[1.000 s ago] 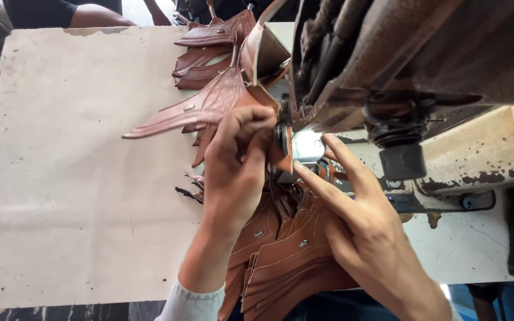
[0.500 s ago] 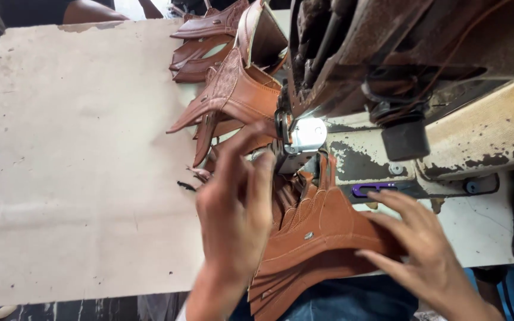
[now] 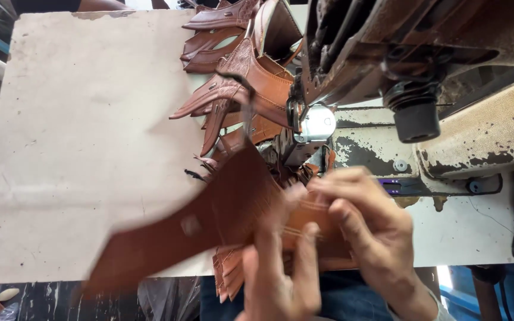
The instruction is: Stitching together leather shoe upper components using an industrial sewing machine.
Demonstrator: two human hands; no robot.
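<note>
Both my hands grip one brown leather piece (image 3: 209, 223) in front of the sewing machine (image 3: 423, 53). My left hand (image 3: 281, 273) pinches its lower middle from below. My right hand (image 3: 364, 223) holds its right end, fingers curled over the leather. The piece is blurred and its long left end hangs past the table's front edge. Behind it a chain of stitched brown leather pieces (image 3: 239, 77) trails away from the presser foot (image 3: 301, 134) to the back of the table. More leather pieces (image 3: 230, 276) hang below my hands.
A pale, worn table top (image 3: 78, 137) spreads to the left. The machine's chipped cream base (image 3: 483, 142) fills the right side. A person's arm (image 3: 90, 5) shows at the far top edge. A dark knob (image 3: 414, 119) hangs under the machine head.
My hands have drawn back from the needle toward me. They have lifted one leather piece off the stack, and the sewn chain has slid further to the back.
</note>
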